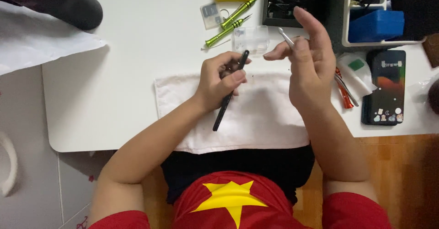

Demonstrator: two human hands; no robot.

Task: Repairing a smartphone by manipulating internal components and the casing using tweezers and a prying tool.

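A person sits at a white table [114, 87] with a white cloth [260, 119] spread along its near edge. Both hands are raised just above the cloth.

The left hand [219, 80] curls around a slim black tool [230, 92], thumb pressing it against the bent fingers near its upper end; the long lower part slants down over the cloth. It looks light, stiff and smooth, likely best held near the tip for control.

The right hand [311, 60] pinches thin metal tweezers [286, 38] between thumb and a bent finger, the forefinger stretched upward. They look light, springy and sharp.

Beyond lie two green screwdrivers [231, 21], a clear plastic box [250, 39] and a dark phone [385, 87].
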